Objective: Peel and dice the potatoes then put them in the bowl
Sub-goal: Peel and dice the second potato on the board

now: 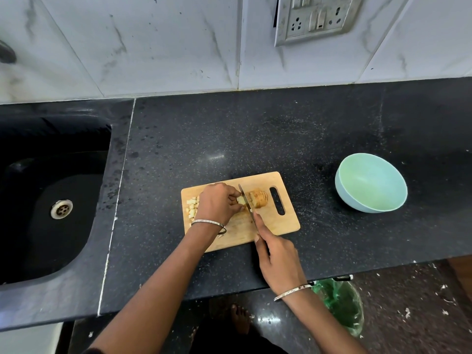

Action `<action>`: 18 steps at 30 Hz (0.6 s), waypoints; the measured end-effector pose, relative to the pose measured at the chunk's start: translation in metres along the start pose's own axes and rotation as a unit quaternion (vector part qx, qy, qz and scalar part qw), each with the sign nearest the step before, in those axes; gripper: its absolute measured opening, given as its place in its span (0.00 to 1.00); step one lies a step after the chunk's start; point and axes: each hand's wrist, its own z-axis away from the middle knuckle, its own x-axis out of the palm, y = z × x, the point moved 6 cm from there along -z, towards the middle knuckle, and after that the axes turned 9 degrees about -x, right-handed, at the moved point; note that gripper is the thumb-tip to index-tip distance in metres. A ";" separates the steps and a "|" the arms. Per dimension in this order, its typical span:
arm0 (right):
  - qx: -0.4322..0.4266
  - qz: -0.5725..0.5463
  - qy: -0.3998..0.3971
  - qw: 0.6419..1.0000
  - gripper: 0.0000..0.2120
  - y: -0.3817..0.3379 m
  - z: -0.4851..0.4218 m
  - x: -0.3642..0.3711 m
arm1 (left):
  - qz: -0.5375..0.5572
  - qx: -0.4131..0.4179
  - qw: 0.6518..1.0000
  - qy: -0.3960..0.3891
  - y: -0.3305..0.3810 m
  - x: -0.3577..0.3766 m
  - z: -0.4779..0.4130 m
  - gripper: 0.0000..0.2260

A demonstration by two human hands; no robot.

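Wooden board (pixel 275 223) holds sliced potato (pixel 258 199); left hand (pixel 217 204) pinches strips, right hand (pixel 277 261) clenches knife (pixel 247 204), so keep fingertips curled back, cuts even; bowl (pixel 370 182) sits empty, right.

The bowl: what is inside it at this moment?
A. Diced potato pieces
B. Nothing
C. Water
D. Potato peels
B: the bowl on the counter shows only its bare green inside, while the diced pieces lie on the cutting board beside the left hand.
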 end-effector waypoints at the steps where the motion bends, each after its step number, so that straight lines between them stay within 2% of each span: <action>1: 0.000 -0.003 0.002 1.000 0.28 0.001 0.000 0.000 | 0.006 -0.001 1.000 -0.001 0.000 0.000 0.000 0.14; 9: 0.018 0.021 -0.004 1.000 0.30 -0.003 -0.021 0.008 | 0.023 -0.005 1.000 -0.007 0.000 0.002 -0.001 0.12; 18: 0.006 0.069 -0.014 0.997 0.32 -0.003 0.018 -0.006 | 0.063 -0.022 0.998 -0.001 -0.003 0.002 0.004 0.13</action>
